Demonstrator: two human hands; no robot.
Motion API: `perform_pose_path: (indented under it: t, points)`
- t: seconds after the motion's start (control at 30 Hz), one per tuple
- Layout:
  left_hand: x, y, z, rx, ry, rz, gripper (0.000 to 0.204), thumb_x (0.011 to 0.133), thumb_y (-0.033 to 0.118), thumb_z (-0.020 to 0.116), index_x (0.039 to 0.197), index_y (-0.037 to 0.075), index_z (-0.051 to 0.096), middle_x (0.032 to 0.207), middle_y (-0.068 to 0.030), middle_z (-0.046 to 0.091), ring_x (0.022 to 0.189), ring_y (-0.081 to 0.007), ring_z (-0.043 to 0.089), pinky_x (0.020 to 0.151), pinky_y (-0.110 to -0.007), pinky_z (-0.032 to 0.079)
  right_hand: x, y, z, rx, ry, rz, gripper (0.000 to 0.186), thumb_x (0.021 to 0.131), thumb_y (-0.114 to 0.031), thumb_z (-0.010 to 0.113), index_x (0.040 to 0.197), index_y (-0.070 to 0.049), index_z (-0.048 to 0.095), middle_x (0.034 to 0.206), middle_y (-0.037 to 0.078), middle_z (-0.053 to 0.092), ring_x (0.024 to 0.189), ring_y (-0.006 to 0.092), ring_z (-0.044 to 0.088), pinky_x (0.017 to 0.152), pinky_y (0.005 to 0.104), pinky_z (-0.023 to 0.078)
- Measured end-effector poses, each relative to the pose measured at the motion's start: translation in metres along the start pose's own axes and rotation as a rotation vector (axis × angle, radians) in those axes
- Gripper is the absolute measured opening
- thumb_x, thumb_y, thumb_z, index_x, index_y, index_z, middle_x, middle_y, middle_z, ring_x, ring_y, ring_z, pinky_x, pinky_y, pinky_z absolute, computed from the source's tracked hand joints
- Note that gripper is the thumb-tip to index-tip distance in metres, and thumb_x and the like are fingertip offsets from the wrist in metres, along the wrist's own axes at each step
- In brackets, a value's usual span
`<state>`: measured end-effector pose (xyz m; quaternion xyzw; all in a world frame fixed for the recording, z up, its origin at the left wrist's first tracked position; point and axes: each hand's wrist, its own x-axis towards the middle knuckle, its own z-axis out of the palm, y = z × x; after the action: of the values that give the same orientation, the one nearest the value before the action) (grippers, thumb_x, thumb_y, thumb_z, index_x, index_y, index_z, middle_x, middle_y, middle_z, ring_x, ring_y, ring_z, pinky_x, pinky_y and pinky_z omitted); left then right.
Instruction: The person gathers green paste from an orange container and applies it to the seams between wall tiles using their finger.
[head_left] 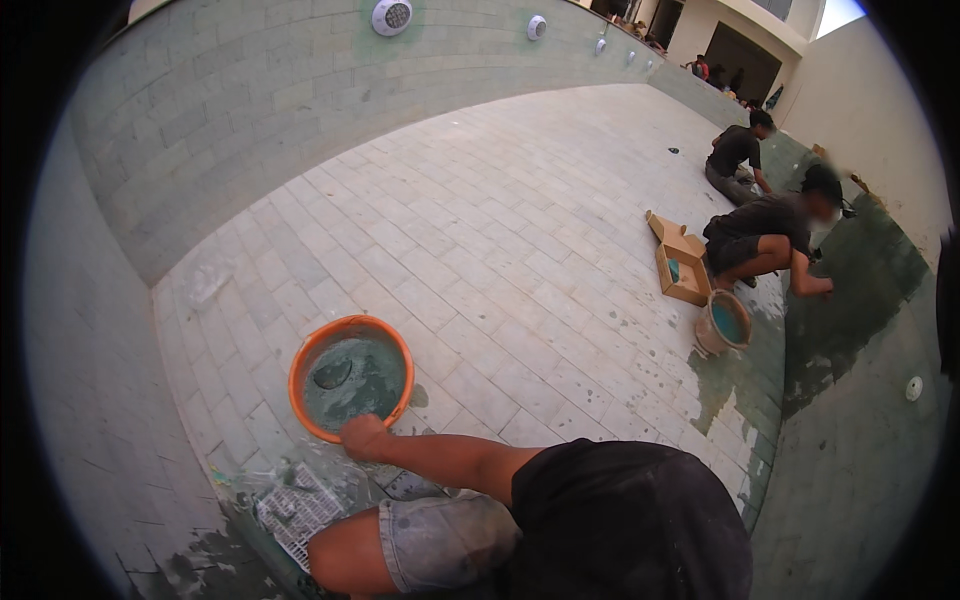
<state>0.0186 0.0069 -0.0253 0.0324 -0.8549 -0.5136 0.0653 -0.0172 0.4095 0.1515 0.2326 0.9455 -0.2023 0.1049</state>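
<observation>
My right arm reaches leftward across the lower middle of the view. My right hand [366,438] is closed over the near rim of an orange basin [293,385] on the pale tiled floor. Greenish-grey liquid [360,388] partly fills the basin. A dark oval object [332,373] sits in the liquid; its kind is unclear. Below the hand, beside my bent knee [345,555], lies a white plastic grid [300,512] with clear plastic around it. My left hand is out of view.
Two people in dark clothes [765,240] [738,150] crouch along the right wall. Near them are an open cardboard box [684,275] and a bucket [708,335] of green material. Round lights [392,16] line the left wall. Wet patches [715,385] mark the floor at right.
</observation>
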Motion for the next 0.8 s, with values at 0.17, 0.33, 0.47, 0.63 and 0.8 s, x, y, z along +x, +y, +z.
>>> perform_pose_path:
  t: [0.17, 0.33, 0.47, 0.63, 0.8]
  points:
    - [-0.005, -0.004, 0.008, 0.037, 0.059, -0.083, 0.080, 0.076, 0.045, 0.081, 0.136, 0.007, 0.044, 0.127, -0.0107, 0.061, 0.116, -0.0274, 0.058, 0.100, -0.046, 0.043, 0.006, -0.008, -0.005, 0.105, -0.007, -0.021, 0.022, 0.086, -0.014, 0.058, 0.096, 0.000, 0.072, 0.096, 0.019, 0.071, 0.089, 0.0335, 0.071, 0.077, 0.0447, 0.055]
    - [0.000, -0.032, -0.015, 0.096, 0.219, -0.155, 0.080, 0.076, 0.045, 0.081, 0.136, 0.006, 0.046, 0.129, -0.0118, 0.060, 0.116, -0.0290, 0.058, 0.100, -0.046, 0.044, 0.005, -0.020, -0.012, 0.092, -0.033, -0.183, 0.022, 0.088, -0.012, 0.057, 0.101, -0.001, 0.071, 0.099, 0.019, 0.071, 0.093, 0.0334, 0.070, 0.078, 0.0450, 0.055]
    - [0.000, -0.016, -0.004, 0.077, 0.270, -0.191, 0.080, 0.076, 0.044, 0.081, 0.136, 0.005, 0.047, 0.130, -0.0126, 0.060, 0.116, -0.0303, 0.058, 0.100, -0.046, 0.044, 0.018, 0.028, -0.017, -0.093, -0.056, -0.332, 0.022, 0.086, -0.014, 0.058, 0.099, -0.002, 0.071, 0.096, 0.018, 0.071, 0.088, 0.0338, 0.071, 0.075, 0.0453, 0.055]
    - [-0.041, 0.106, -0.010, -0.154, 0.160, -0.334, 0.102, 0.075, 0.014, 0.082, 0.150, -0.005, 0.017, 0.142, -0.0256, 0.043, 0.128, -0.0357, 0.048, 0.111, -0.044, 0.035, 0.009, 0.093, -0.022, -0.418, -0.187, -0.403, 0.029, 0.082, -0.018, 0.058, 0.108, -0.011, 0.069, 0.093, 0.015, 0.072, 0.088, 0.0334, 0.070, 0.073, 0.0477, 0.054]
    - [-0.031, 0.091, -0.045, -0.016, 0.407, -0.162, 0.096, 0.062, 0.023, 0.089, 0.136, -0.006, 0.034, 0.126, -0.0231, 0.051, 0.117, -0.0346, 0.055, 0.099, -0.042, 0.044, -0.011, 0.087, -0.038, -0.404, -0.199, -0.351, 0.033, 0.082, -0.026, 0.056, 0.110, -0.019, 0.072, 0.110, 0.013, 0.070, 0.106, 0.0313, 0.066, 0.088, 0.0456, 0.052]
